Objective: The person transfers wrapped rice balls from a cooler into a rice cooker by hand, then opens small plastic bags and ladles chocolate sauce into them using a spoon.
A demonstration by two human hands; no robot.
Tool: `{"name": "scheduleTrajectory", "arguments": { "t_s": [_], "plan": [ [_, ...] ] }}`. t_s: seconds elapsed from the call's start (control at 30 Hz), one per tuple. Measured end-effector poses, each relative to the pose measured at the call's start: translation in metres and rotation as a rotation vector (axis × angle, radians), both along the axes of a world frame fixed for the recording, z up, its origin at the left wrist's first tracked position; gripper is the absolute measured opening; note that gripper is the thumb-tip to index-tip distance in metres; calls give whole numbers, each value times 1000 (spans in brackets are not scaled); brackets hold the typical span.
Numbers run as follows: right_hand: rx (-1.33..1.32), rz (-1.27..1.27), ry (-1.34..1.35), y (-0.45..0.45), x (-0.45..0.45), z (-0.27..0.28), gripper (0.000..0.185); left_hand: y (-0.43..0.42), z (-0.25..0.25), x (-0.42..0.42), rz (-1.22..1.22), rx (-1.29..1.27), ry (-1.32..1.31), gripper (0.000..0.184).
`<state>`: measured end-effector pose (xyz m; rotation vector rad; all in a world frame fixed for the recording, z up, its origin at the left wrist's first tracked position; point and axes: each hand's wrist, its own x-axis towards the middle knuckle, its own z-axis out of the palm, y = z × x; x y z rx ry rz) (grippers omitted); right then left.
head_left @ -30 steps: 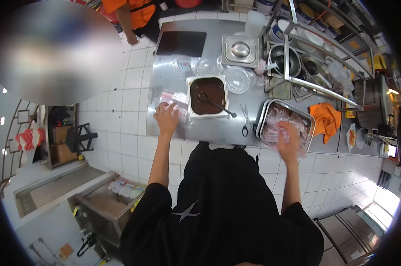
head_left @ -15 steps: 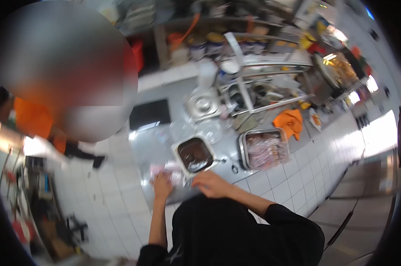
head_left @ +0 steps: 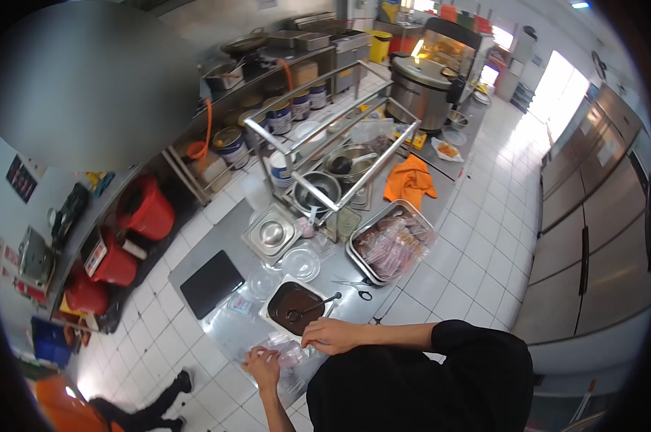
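A clear plastic bag [head_left: 289,353] with pinkish contents lies at the near edge of the steel table, between my two hands. My left hand [head_left: 262,366] has its bent fingers closed on the bag's left edge. At the other end, my right hand [head_left: 332,335] has curled fingers closed on the bag's upper right corner; the fingertips are partly hidden. Just beyond stands a square container [head_left: 266,315] of dark brown sauce, with a ladle [head_left: 319,305] resting in it. Black-handled scissors [head_left: 363,294] lie to the right of it.
A metal tray [head_left: 368,272] holds several filled bags at the right. Behind are clear lids [head_left: 301,264], a steel pan [head_left: 250,235], a black board [head_left: 211,283], a metal rack [head_left: 296,147] and an orange cloth [head_left: 409,180]. A person in orange [head_left: 62,403] is at lower left.
The view has swung round and sharpened, showing more of the kitchen to the right. Both hands stay at the bag. The person in orange now appears lower in the view.
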<state>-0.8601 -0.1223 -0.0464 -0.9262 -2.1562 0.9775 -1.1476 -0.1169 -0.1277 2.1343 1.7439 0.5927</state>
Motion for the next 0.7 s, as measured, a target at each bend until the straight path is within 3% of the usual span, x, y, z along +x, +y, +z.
{"name": "scheduleTrajectory", "arguments": {
  "t_s": [0.07,0.17,0.23,0.27,0.3,0.33,0.43,0.53,0.7],
  "plan": [
    [-59,-76,114,-3,-5,1,30,2,36,-1,28,-89,-272,5],
    [-227,-145,335,-14,-18,13,50,-8,92,8,-157,-475,-831,6],
    [-359,-60,328,-18,-28,17,46,-17,95,19,-218,-655,-1076,8],
    [-424,-15,325,-18,-33,20,45,-21,96,30,-238,-579,-1095,15],
    [-510,-53,347,-18,-35,25,32,-25,88,38,-141,-577,-1192,15],
    [-464,-118,359,-16,-36,19,28,-29,80,45,-41,-578,-1289,14],
    [-304,-306,372,-13,-33,9,22,-43,128,80,189,-429,-1471,14],
    [-266,-199,243,-11,-13,19,24,-46,92,62,32,-285,-922,11],
    [-333,-160,233,-13,1,22,24,-44,100,58,-61,-255,-756,9]
  ]
}}
